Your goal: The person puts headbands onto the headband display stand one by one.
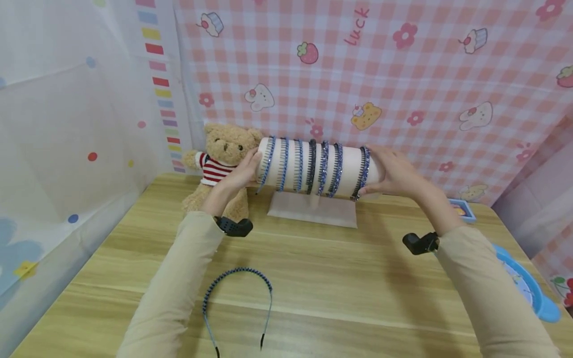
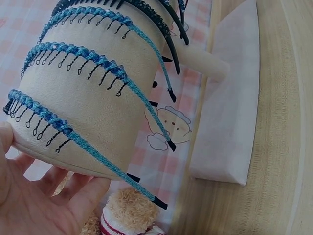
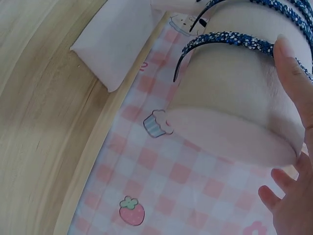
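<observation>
A pale cylindrical headband stand (image 1: 350,171) lies level above its white base (image 1: 304,210) at the back of the table. Several headbands wrap the roll: blue braided ones with comb teeth (image 2: 80,58) to the left, dark and glittery ones to the right. My left hand (image 1: 239,175) holds the roll's left end, its fingers spread at the rim beside the outermost braided headband (image 2: 90,147). At the other end my right hand (image 1: 400,173) grips the roll, thumb touching the rightmost glittery headband (image 3: 234,40). One blue headband (image 1: 243,269) lies on the table in front.
A teddy bear (image 1: 217,169) in a striped shirt sits behind my left hand. On the table's right are a small blue tray (image 1: 468,211) and a blue round object (image 1: 528,271), partly behind my right sleeve. A checkered cloth (image 1: 277,64) hangs behind the table (image 1: 340,293).
</observation>
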Demonstrator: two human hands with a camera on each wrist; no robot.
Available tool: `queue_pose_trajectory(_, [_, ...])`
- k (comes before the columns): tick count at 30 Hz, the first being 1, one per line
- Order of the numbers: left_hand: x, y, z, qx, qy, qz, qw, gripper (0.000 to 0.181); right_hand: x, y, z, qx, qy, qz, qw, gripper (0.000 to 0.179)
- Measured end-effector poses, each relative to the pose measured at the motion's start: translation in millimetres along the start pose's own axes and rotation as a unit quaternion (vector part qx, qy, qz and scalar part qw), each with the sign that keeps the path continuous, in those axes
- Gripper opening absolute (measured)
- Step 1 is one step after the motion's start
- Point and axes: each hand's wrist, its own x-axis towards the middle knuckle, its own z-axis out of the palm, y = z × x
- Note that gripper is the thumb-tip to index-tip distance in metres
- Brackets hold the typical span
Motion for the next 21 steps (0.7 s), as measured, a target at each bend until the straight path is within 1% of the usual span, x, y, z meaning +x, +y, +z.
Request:
queue_pose_trajectory(6, [-1.1,-0.2,-0.1,0.009,0.000,0.002,1.0000,0.060,9.1,-5.3,2.9,-0.012,-0.013,0.000,0.9998,0.108])
queue_pose_trajectory(10, [-1.4,0.9,0.6,0.000,0.001,0.002,1.0000,0.059,11.8,-8.3,3.7,-0.019,-0.021,0.009,0.9996,0.109])
queue_pose_trajectory(12, [-5.8,6.4,1.8,-0.006,-0.002,-0.003,1.0000,0.058,12.5,-10.3,3.5,-0.021,-0.027,0.016,0.9993,0.109])
queue_pose_trajectory(16, [-4.2,5.5,1.1,-0.015,-0.003,-0.010,0.9998,0.056,13.0,-13.1,3.2,-0.022,-0.033,0.020,0.9990,0.112])
queue_pose_trajectory(18, [-1.7,2.7,0.6,-0.015,-0.001,-0.009,0.9998,0.057,11.5,-14.4,4.9,-0.022,-0.015,0.012,0.9996,0.111])
queue_pose_trajectory(19, [1.2,-0.3,0.0,-0.016,0.000,-0.008,0.9998,0.057,10.6,-15.3,6.6,-0.024,0.004,0.001,0.9997,0.110])
queue_pose_trajectory(21, [0.7,-0.2,-0.1,-0.013,0.001,-0.005,0.9999,0.058,7.7,-19.0,11.2,-0.019,0.057,-0.028,0.9978,0.104])
